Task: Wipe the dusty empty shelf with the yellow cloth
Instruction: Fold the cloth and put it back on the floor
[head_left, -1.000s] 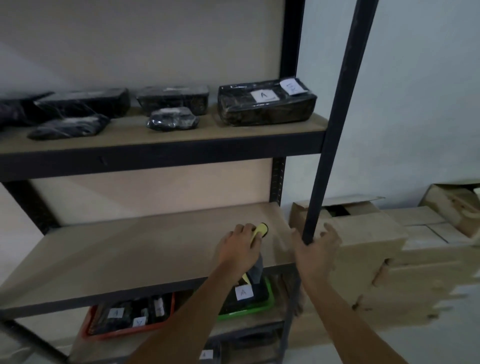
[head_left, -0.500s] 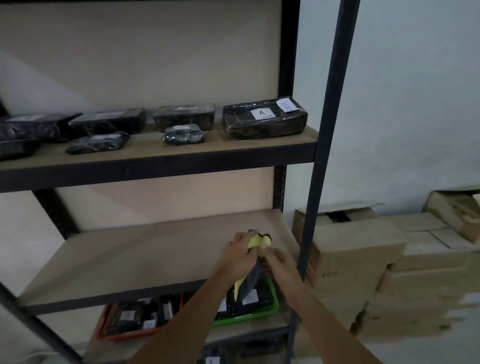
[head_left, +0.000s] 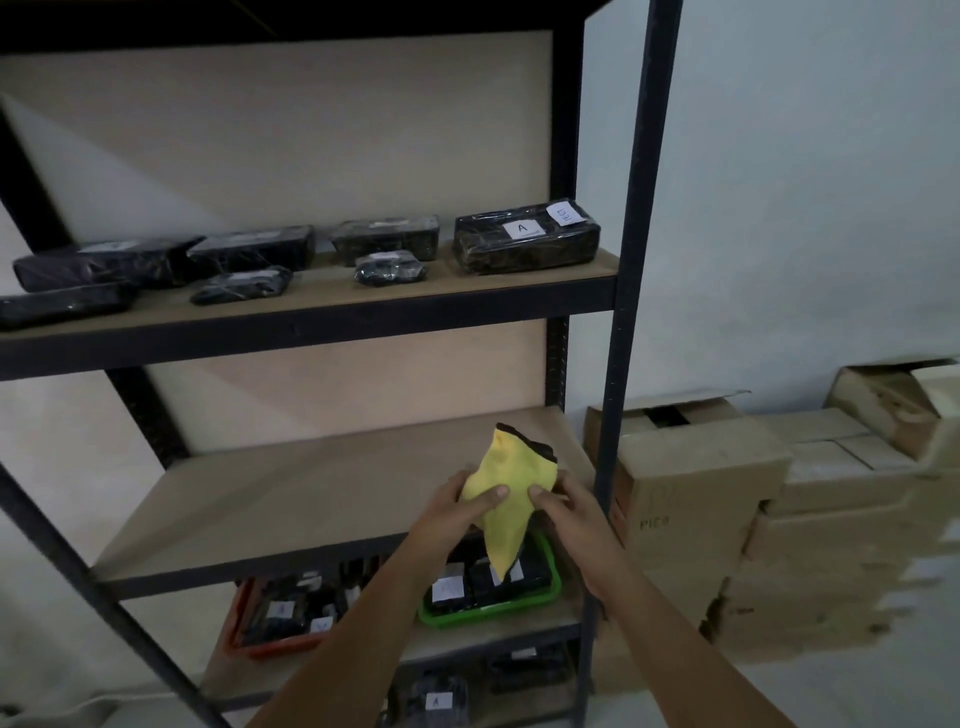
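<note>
A: What do we have w/ the hands?

B: Both are on the yellow cloth (head_left: 506, 499). The left hand (head_left: 457, 506) has its thumb pressed over the front of the cloth and its fingers curled behind, so it grips the left side. The right hand (head_left: 563, 501) pinches the right side, thumb on the front.

A: And where's the cloth vs. the shelf?

B: We see it held up in the air at the front right corner of the empty shelf (head_left: 291, 493). Its top end has a dark edge and stands up over the board; its lower tip hangs down past the shelf's front rail, in front of the green tray (head_left: 488, 610) one level below.

A: Touching the board?

B: We can't tell from this angle; it looks lifted off it.

A: Anything else nearby?

B: An orange tray (head_left: 260, 644) sits left of the green one. The level above carries black wrapped packages (head_left: 524, 239), one w/ an "A" label. Cardboard boxes (head_left: 696, 493) are stacked to the right of the rack's dark front post (head_left: 623, 312).
</note>
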